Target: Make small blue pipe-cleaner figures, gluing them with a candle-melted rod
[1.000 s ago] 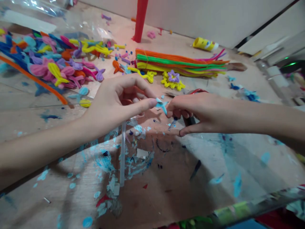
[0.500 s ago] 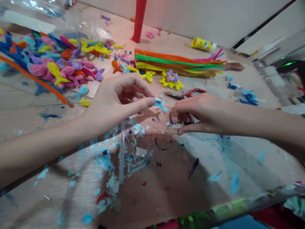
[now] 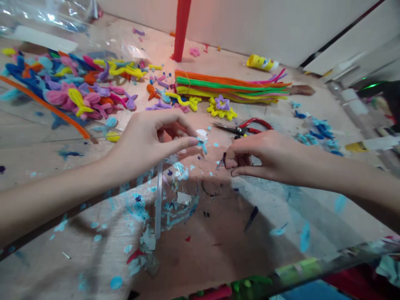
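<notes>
My left hand (image 3: 156,135) pinches a small light-blue fuzzy piece (image 3: 203,146) with pointed ends between thumb and fingertips, just above the table. A small white patch (image 3: 201,133) shows right above that piece; whether the two are joined I cannot tell. To the right, my right hand (image 3: 254,156) is low over the table with its fingers curled in. A tiny dark bit (image 3: 224,160) shows at its fingertips, and what they hold, if anything, is hidden. Red-handled scissors (image 3: 256,121) lie just behind my right hand.
A bundle of pipe cleaners (image 3: 231,88) lies beyond my hands. Colourful bent pieces (image 3: 75,93) are heaped at left, blue ones (image 3: 321,131) at right. A red post (image 3: 181,31) stands at the back. A clear glue stick (image 3: 159,200) lies near my left wrist.
The light-blue piece has turned and shifted slightly left in my left hand, and the white patch now shows above it. My right hand stays curled, nearly in place. The view has moved slightly.
</notes>
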A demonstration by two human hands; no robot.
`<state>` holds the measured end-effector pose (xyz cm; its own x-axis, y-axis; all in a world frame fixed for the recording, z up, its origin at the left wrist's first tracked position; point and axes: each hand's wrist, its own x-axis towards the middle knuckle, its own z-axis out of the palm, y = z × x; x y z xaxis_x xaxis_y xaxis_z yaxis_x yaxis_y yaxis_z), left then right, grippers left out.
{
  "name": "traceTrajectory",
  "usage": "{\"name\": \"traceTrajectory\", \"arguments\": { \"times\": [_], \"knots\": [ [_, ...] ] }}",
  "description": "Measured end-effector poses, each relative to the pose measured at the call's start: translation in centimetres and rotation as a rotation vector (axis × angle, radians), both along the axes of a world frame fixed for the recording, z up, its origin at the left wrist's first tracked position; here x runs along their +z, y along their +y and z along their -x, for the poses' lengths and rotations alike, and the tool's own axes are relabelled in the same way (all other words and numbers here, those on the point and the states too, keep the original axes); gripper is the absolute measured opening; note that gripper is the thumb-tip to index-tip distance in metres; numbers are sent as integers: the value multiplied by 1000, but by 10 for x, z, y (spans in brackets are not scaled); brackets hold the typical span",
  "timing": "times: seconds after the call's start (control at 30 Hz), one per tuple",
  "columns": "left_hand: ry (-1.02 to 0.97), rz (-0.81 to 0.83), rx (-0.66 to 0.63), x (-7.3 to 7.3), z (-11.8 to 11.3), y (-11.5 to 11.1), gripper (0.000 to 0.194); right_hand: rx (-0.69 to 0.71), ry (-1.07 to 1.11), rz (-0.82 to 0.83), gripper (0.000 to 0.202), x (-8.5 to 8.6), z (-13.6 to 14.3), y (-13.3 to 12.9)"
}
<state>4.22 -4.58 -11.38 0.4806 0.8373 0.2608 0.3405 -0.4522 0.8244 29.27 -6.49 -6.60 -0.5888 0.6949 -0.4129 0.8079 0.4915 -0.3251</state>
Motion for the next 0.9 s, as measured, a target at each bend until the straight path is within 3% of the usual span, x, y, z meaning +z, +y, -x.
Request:
{"name": "traceTrajectory", "arguments": {
  "times": [0.17, 0.43, 0.53, 0.67, 0.9],
  "knots": [
    [220, -61, -17, 2, 3, 3, 8, 31, 18, -33, 4, -1, -2, 0],
    [379, -399, 44, 3, 1, -3, 18, 30, 54, -19, 6, -1, -3, 0],
    [410, -528, -28, 7, -9, -10, 19, 50, 75, -20, 6, -3, -5, 1],
    [521, -489, -191, 11, -27, -9, 19, 65, 74, -56, 7, -4, -5, 1],
    [534, -365, -260, 10, -37, 4, 19, 78, 98, -63, 7, -5, -8, 0]
  ]
}}
